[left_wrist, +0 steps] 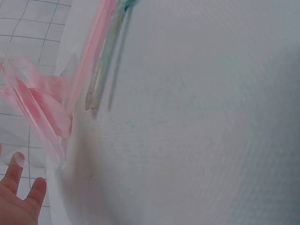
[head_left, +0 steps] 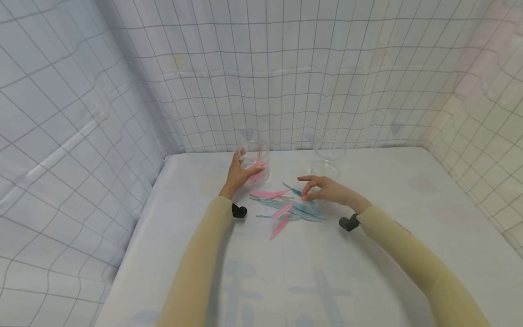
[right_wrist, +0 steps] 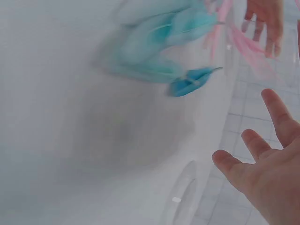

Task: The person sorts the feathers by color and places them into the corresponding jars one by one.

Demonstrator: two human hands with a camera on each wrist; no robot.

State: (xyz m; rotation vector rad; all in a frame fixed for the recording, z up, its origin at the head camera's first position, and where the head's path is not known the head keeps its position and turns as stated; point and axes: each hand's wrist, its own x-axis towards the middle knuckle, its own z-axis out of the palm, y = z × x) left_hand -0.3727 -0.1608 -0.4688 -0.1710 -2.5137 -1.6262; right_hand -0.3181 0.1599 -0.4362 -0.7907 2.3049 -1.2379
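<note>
My left hand [head_left: 240, 171] is around a clear jar [head_left: 266, 176], thumb along its front and fingers at its far left side. Pink feathers [head_left: 258, 167] stand inside that jar. The left wrist view has the hand [left_wrist: 18, 201] low at the left, below the pink feathers [left_wrist: 42, 101]. Reaching over the loose feathers, my right hand [head_left: 327, 190] is near a dark blue feather [head_left: 297, 192]. In the right wrist view this hand [right_wrist: 272, 164] has its fingers spread, with nothing visible between them, and the blue feather [right_wrist: 191, 83] lies apart from them.
Pale blue feathers [head_left: 308, 210] and loose pink feathers [head_left: 279, 228] overlap on the white-covered table [head_left: 286, 272]. A second clear jar [head_left: 328, 156] stands at the back right. Grid-patterned curtains [head_left: 286, 81] enclose the table's back and sides.
</note>
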